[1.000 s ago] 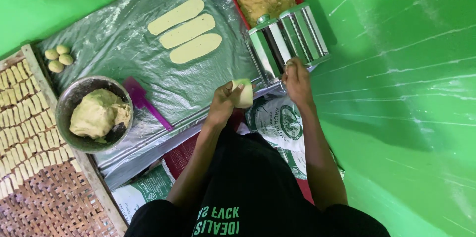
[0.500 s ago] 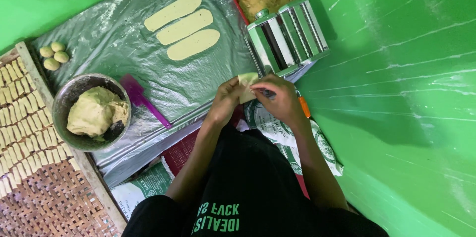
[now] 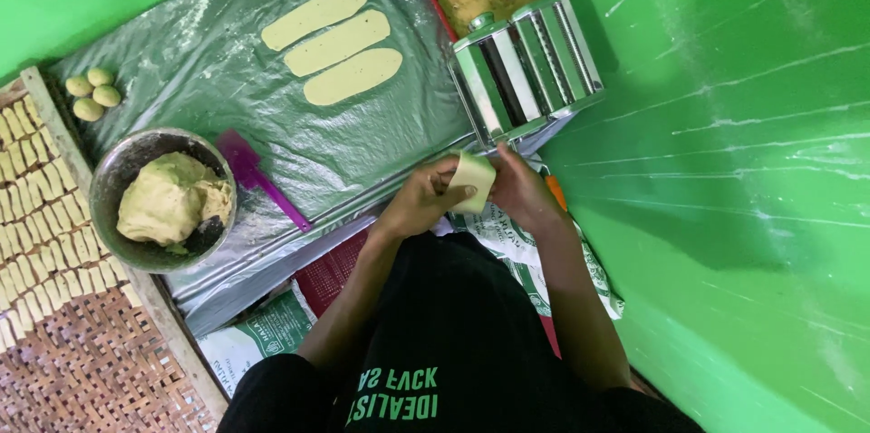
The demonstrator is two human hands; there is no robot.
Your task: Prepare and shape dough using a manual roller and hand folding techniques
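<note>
Pinching a pale dough piece (image 3: 472, 181) between both hands — my left hand (image 3: 423, 200) and right hand (image 3: 517, 188) closed on it; it sits just below the metal dough roller (image 3: 524, 66).
</note>
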